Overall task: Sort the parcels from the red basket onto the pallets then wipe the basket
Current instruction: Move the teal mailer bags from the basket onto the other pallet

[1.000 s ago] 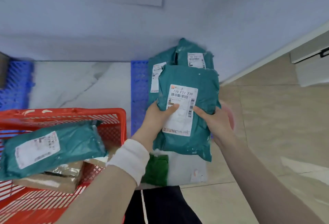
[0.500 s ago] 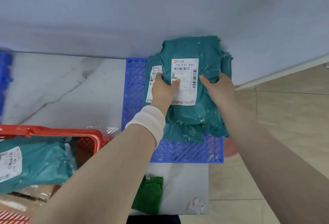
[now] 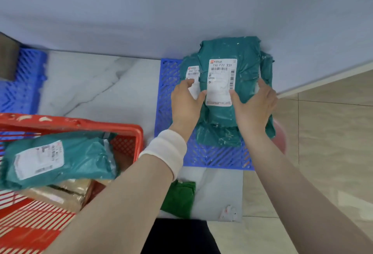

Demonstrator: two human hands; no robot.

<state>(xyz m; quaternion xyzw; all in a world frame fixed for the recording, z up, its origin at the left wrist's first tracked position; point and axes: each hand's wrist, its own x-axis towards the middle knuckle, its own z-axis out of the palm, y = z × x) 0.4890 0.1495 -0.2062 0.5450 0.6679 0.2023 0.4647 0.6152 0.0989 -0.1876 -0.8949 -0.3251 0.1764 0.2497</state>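
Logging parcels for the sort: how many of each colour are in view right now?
Teal parcels on the right blue pallet: at least 3
Teal parcel in the red basket: 1
Brown parcel in basket: 1
Total: at least 5

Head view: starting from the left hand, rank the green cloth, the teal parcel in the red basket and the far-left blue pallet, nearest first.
1. Green cloth, on the floor below the left hand.
2. Teal parcel, in the red basket to the left.
3. Blue pallet, far left by the wall.
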